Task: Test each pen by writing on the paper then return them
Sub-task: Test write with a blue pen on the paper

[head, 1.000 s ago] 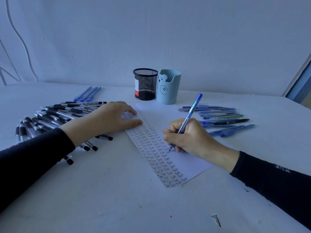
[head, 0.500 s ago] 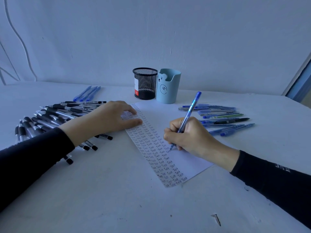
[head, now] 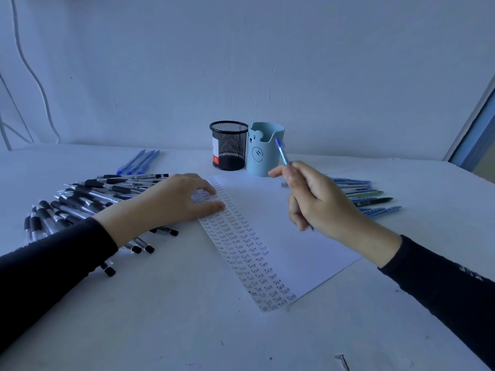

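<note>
A white sheet of paper [head: 289, 236] lies on the table, its left strip filled with rows of the word "Test". My left hand [head: 176, 202] rests flat on the paper's upper left corner. My right hand [head: 318, 202] is lifted above the paper and grips a blue pen [head: 281, 151], whose top end points up towards the holders. A fan of black-grip pens [head: 80, 202] lies to the left, partly under my left forearm. A row of blue, green and dark pens [head: 367, 196] lies to the right, partly hidden by my right hand.
A black mesh pen holder [head: 229, 145] and a light blue bear-face holder [head: 263, 151] stand side by side behind the paper. Three blue pens [head: 139, 162] lie at the back left. A small screw [head: 342, 361] lies near the front edge. The wall is close behind.
My right hand has lifted the blue pen off the paper and swung it up and to the right. My left hand stays where it was on the paper.
</note>
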Demonstrator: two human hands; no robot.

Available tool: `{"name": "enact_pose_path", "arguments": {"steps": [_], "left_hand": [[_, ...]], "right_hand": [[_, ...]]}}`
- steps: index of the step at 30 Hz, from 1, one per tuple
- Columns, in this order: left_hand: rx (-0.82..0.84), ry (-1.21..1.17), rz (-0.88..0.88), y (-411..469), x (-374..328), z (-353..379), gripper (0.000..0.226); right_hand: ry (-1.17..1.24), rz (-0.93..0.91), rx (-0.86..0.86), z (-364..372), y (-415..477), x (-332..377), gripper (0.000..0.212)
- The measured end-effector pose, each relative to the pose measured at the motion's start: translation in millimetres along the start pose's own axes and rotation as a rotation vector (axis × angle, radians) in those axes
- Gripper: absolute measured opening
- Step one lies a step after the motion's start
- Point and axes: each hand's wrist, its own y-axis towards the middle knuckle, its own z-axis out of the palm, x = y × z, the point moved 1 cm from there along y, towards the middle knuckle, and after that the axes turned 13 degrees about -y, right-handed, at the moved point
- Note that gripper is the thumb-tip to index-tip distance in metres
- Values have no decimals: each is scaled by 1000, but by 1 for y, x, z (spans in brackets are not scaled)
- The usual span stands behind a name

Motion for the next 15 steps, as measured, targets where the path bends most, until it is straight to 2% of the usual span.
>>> {"name": "enact_pose_path", "arguments": {"steps": [4,6,8,10,15], "left_hand": [[-15,-13,11,0,2,-4,58],[-38,-26,11,1,5,-7,47],[-57,-37,-4,1,8,-9,39],[-68,-36,-18,1,8,-9,35],[-69,3,-28,2,8,-8,34]], "right_hand": [[-138,-144,-45,-4,3,-6,23],[-143,-134,7,-2,2,-9,28],[-147,-132,80,5,-1,-11,24],[-156,-139,100,11,-2,-13,14],[-171,-108,100,16,-2,-14,10]]}}
